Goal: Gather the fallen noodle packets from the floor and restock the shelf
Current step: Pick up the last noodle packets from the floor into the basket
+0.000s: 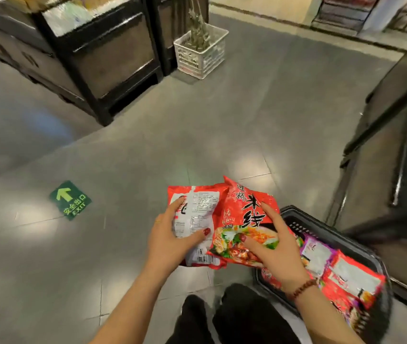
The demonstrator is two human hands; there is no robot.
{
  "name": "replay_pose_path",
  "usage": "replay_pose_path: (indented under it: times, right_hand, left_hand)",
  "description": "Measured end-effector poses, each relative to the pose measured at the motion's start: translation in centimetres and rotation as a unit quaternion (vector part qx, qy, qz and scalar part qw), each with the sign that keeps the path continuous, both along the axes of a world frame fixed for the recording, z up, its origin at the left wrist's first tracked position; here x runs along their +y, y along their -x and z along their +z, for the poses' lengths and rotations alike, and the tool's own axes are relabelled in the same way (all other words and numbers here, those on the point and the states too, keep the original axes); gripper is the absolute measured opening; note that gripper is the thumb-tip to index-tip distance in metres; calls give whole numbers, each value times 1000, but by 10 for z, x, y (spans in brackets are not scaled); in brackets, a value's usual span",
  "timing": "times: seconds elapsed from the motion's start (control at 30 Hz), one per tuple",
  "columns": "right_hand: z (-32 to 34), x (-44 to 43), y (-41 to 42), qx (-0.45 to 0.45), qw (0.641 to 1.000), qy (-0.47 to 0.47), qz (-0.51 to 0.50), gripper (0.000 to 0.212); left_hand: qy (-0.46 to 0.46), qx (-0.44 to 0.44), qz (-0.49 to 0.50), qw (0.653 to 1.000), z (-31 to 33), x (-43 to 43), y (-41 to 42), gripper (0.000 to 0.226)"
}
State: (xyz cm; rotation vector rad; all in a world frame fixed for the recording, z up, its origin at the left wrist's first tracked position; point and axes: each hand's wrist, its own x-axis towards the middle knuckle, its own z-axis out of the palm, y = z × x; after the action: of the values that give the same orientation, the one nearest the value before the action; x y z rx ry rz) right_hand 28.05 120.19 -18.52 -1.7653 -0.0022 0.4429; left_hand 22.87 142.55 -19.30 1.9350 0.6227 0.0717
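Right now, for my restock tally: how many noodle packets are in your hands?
2. The white-backed packet is in the left hand; the red-fronted packet, overlapping it, in the right hand. Others may hide beneath; more lie in the basket.

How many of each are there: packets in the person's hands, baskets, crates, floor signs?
Held packets: 2
Black basket: 1
White crate: 1
Green floor sign: 1
Total: 5
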Motion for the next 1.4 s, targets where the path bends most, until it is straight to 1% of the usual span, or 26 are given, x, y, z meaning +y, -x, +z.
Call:
replay_pose_path:
  times: [0.13, 0.23, 0.33, 0.47, 0.53, 0.6, 0.67, 0.77, 0.83, 0.9, 0.93, 1.0, 1.03, 1.1, 1.17, 1.27, 1.3, 1.4]
  right_hand:
    - [-8, -11, -25, 8, 994, 39, -98, 74]
    - [-21, -22, -51, 24, 983, 10, -179, 72]
    - [-28, -24, -84, 20, 974, 11, -224, 73]
    - [-29, -25, -118, 10, 953, 21, -303, 78]
    - [-25, -28, -127, 15, 938, 19, -345, 77]
    - [-23, -28, -129, 19, 919, 17, -393, 76]
    - [-23, -28, -132, 14, 893, 31, -449, 79]
    - [-27, -24, -140, 8, 851, 54, -522, 77]
    - [-29, -14, -144, 7, 820, 74, -568, 76]
    - [-30, -3, -147, 17, 778, 81, -623, 77]
    - [-31, 2, -147, 23, 767, 79, -636, 78]
    - [-37, 13, -145, 45, 725, 70, -683, 78]
    - [-41, 21, -143, 47, 708, 68, -701, 78]
    - [-52, 37, -133, 63, 655, 50, -751, 80]
    - [-66, 49, -122, 85, 614, 20, -785, 83]
    - [-89, 54, -103, 104, 571, -22, -814, 81]
    - [-99, 52, -98, 107, 562, -31, -820, 80]
    - [-132, 38, -86, 121, 546, -51, -827, 77]
  left_hand:
    - [21, 14, -109, 994, -13, -9, -72, 81]
    - [23, 14, -187, 982, -25, -20, -128, 79]
    - [8, 16, -228, 973, -28, -29, -180, 80]
    - [5, 19, -290, 957, -30, -37, -244, 83]
    - [9, 27, -334, 942, -32, -46, -273, 87]
    - [13, 31, -385, 922, -33, -57, -298, 85]
    - [11, 36, -442, 896, -32, -72, -324, 85]
    - [20, 33, -534, 844, -38, -97, -366, 86]
    - [22, 20, -600, 800, -40, -113, -387, 81]
    - [10, 4, -657, 753, -38, -131, -405, 80]
    - [5, 2, -675, 737, -38, -136, -412, 82]
    - [2, 14, -730, 683, -45, -152, -425, 84]
    - [-3, 24, -747, 664, -49, -157, -427, 85]
    - [-17, 58, -784, 618, -59, -171, -423, 84]
    - [-34, 77, -811, 579, -68, -182, -410, 79]
    - [-61, 95, -832, 542, -94, -199, -392, 83]
    - [-69, 110, -834, 536, -103, -205, -386, 84]
    - [-90, 129, -834, 529, -132, -228, -366, 81]
